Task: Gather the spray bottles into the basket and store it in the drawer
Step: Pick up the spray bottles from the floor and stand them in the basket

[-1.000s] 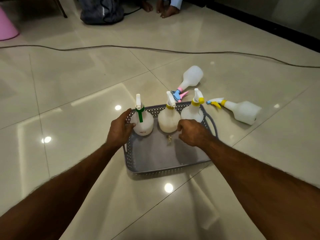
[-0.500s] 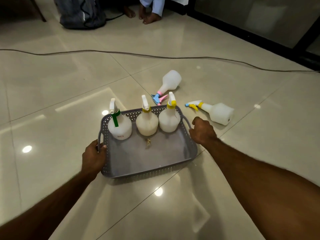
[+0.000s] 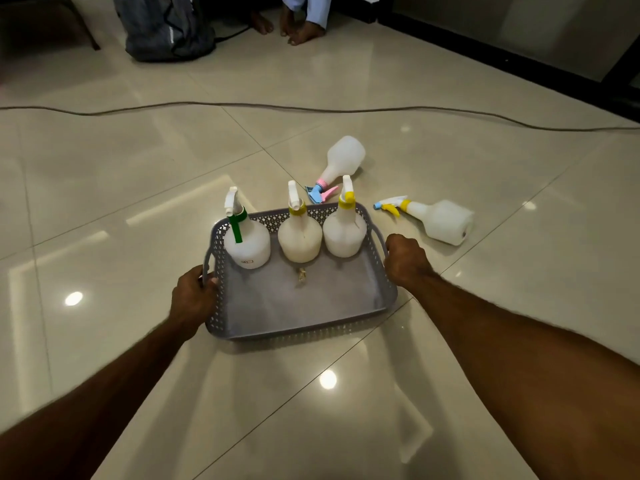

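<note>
On floor tiles: left hand [image 3: 194,299] and right hand [image 3: 407,259], off the bottles a second ago, now clamped around basket [image 3: 298,317] handles. Three upright inside; pink-collared bottle [image 3: 341,161] and yellow-collared bottle [image 3: 440,221] lying just beyond, ungathered.

**Materials and finish, basket scene**

Basket [image 3: 375,308] gripped by left hand [image 3: 192,299] and right hand [image 3: 408,259]: grey plastic, matt, walls pierced in a lattice pattern, floor smooth.

3 bottles upright between the hands: green-collar bottle [image 3: 246,242], middle bottle [image 3: 300,239], right yellow-collar bottle [image 3: 344,233]. All translucent whitish plastic, smooth, dull sheen; collars opaque coloured plastic.

2 bottles lying beyond the right hand: pink-collar bottle [image 3: 344,157] and yellow-trigger bottle [image 3: 441,221], same frosted plastic, triggers glossy-looking coloured plastic.

Floor [image 3: 138,168]: cream tiles, highly glossy, mirror-like light spots, thin dark grout lines.

Cable [image 3: 242,105] far beyond both hands: dark, matt. Bag [image 3: 166,29]: grey cloth, soft, creased.
</note>
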